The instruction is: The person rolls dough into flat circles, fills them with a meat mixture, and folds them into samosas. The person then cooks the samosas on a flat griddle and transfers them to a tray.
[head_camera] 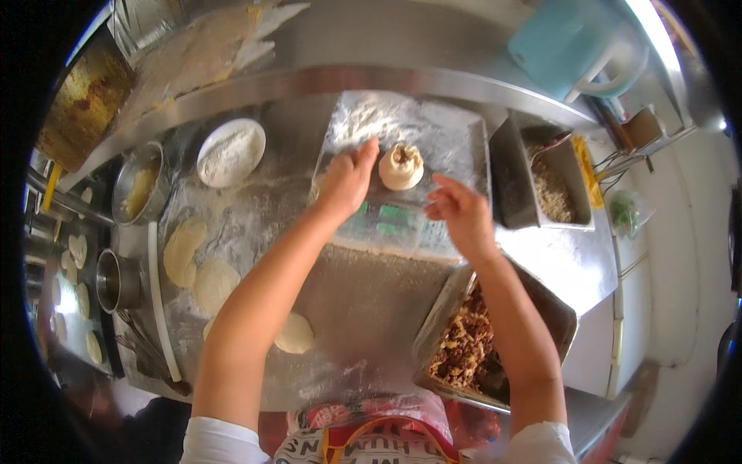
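Observation:
A filled dough bun (401, 168) with gathered sides and a gap at its top, dark filling showing, sits on a floured metal tray (458, 130). Just left of the bun is my left hand (351, 177), fingers extended and thumb side up; no object shows in it. My right hand (461, 211) hovers to the right of the bun with fingers partly bent and nothing held. Flattened dough pieces (214, 285) lie on the steel worktop to the left, some partly behind my left forearm. Under my right forearm, a deep metal pan (426, 336) holds chopped brown filling (464, 348).
A white bowl of flour (231, 153) and metal bowl (141, 184) stand left, near a white rod (162, 301) and a whisk (136, 336). A metal container of crumbly filling (553, 185) stands right. A raised steel shelf (371, 78) crosses behind, bearing a blue pitcher (571, 46).

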